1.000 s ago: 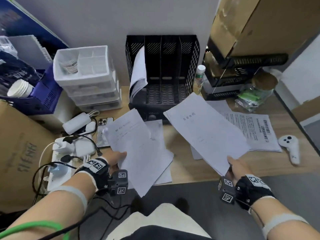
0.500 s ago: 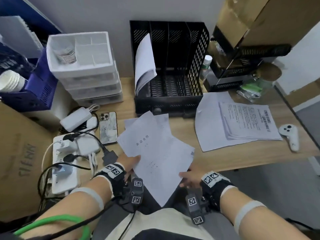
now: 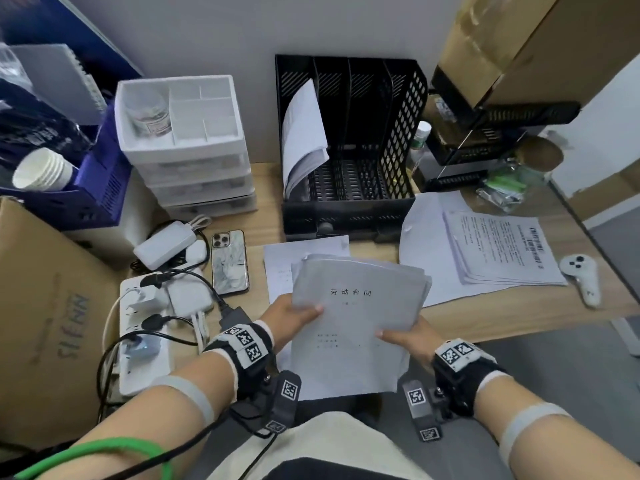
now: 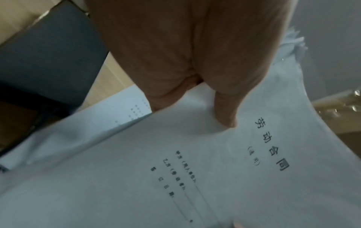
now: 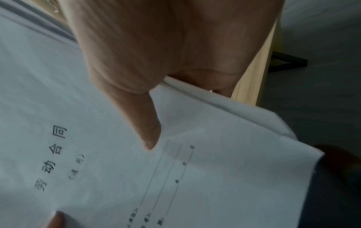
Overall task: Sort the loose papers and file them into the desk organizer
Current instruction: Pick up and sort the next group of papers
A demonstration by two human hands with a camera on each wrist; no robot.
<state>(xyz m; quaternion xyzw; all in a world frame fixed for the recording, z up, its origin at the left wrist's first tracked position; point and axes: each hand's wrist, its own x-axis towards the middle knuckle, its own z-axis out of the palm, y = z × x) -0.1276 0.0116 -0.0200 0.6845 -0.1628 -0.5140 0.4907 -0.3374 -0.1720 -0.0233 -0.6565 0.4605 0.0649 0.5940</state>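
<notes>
Sorting is partly done; most filing is left.
Your left hand (image 3: 290, 315) and right hand (image 3: 408, 337) pinch the contract stack (image 3: 353, 327); the black file organizer (image 3: 349, 147) holds one bundle (image 3: 303, 133), and the printed pile (image 3: 498, 251) waits.

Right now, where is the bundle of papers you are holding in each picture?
Head view: the bundle of papers is low in the middle, held between the left hand and right hand.
Left wrist view: it fills the lower right.
Right wrist view: it fills the lower left.
Shared landmark: the bold printed title on the top page.
</notes>
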